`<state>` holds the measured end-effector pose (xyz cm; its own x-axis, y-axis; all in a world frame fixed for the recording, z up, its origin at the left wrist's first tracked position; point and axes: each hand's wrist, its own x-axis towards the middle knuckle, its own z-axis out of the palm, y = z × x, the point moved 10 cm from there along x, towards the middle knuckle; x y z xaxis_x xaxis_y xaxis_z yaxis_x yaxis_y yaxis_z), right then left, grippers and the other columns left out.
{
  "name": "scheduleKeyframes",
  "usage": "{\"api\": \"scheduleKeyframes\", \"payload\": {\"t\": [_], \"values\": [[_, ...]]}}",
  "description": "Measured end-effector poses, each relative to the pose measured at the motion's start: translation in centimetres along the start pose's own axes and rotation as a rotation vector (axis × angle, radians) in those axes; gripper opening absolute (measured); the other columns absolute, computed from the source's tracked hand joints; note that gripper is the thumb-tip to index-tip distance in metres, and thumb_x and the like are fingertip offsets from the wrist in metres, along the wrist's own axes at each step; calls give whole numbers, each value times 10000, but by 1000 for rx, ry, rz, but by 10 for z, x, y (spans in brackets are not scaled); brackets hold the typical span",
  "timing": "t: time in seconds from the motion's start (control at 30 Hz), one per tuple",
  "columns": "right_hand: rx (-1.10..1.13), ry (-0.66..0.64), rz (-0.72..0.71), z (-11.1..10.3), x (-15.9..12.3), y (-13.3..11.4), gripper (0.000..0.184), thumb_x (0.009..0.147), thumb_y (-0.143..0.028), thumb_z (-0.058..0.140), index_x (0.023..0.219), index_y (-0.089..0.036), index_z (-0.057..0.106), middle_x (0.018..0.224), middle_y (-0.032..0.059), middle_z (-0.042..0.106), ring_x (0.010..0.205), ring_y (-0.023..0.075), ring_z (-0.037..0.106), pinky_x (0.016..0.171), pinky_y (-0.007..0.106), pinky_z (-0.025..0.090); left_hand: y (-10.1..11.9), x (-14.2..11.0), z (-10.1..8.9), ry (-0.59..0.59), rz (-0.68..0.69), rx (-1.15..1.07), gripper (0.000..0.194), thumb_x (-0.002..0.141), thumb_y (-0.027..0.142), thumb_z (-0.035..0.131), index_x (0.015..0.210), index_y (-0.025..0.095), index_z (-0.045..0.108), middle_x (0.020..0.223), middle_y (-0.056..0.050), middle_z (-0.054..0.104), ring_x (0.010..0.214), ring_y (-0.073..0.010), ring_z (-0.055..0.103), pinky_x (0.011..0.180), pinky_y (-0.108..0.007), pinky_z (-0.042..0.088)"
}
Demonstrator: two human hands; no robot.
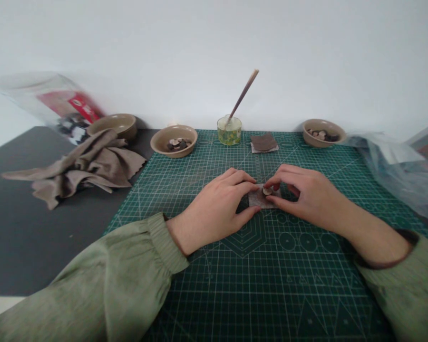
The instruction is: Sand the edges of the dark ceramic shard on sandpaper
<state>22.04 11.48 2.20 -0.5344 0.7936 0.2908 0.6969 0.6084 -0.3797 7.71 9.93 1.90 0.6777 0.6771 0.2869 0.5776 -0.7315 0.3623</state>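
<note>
On the green cutting mat (207,285) lies a small grey-brown square piece (256,198), with a darker patch in its middle. My left hand (221,206) holds the square's left side, index finger at the upper edge and thumb at the lower one. Over its right part, my right hand (301,194) pinches a small pale, roundish piece (267,191) between thumb and fingertips. This piece touches or nearly touches the square; the fingers partly hide both.
Behind my hands stand a bowl of small pieces (174,148), a yellow-green jar (229,135) holding a stick (243,94), stacked squares (264,142) and another bowl (324,137). Left are a brown cloth (89,164), a third bowl (116,124) and a plastic bag (53,95); right, clear plastic (388,166).
</note>
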Motion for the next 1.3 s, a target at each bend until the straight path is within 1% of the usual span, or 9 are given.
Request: {"api": "scheduleKeyframes", "payload": {"t": [0.13,0.37,0.5,0.73,0.87,1.07,1.2,1.3], "values": [[-22,7,-12,0,1,0,121,985,-277,781,1090,-215,782,1045,47,755,900,243,718,772,380,511,0,0,-1,11,5,-4,355,1059,331,748,1370,161,736,1391,-119,733,1338,-308,658,1207,-517,567],[-52,17,-29,-4,2,-1,116,976,-273,783,1070,-205,797,999,54,746,875,249,704,799,394,507,0,1,0,20,22,17,330,1080,341,715,1350,156,757,1414,-129,746,1357,-312,681,1196,-506,580],[-82,6,-31,-5,3,0,130,982,-301,783,1082,-219,798,989,60,746,888,259,706,789,396,499,-1,2,1,6,18,34,348,1075,337,718,1361,142,756,1428,-130,742,1364,-319,679,1203,-503,570],[-97,-20,-44,-2,5,1,124,1011,-364,758,1051,-257,805,931,58,743,848,269,688,741,406,476,-2,1,2,2,5,22,345,1076,353,705,1365,173,755,1436,-130,740,1376,-326,674,1206,-510,563],[-71,-12,-35,-3,6,0,150,1018,-381,752,1037,-246,814,906,57,732,826,263,683,738,407,472,-3,1,1,-1,-9,12,338,1083,355,691,1366,181,757,1438,-123,739,1384,-322,669,1206,-503,562],[-8,-5,-25,-5,7,-1,128,989,-360,783,1046,-252,824,932,56,752,801,252,676,748,404,464,-2,1,1,-5,-13,12,335,1077,352,698,1359,183,762,1422,-121,743,1376,-321,672,1208,-501,562],[-14,4,-26,-3,9,-2,112,988,-351,787,1023,-249,818,892,44,730,778,234,662,735,391,459,-2,1,1,-5,-13,12,336,1078,347,698,1354,169,765,1420,-124,742,1373,-321,675,1202,-500,568],[10,14,-28,-2,8,-5,99,986,-342,784,1000,-247,808,872,35,720,770,227,659,729,383,462,-3,1,1,-4,-13,11,338,1089,363,681,1365,185,763,1426,-121,743,1382,-323,672,1203,-507,570]]}}
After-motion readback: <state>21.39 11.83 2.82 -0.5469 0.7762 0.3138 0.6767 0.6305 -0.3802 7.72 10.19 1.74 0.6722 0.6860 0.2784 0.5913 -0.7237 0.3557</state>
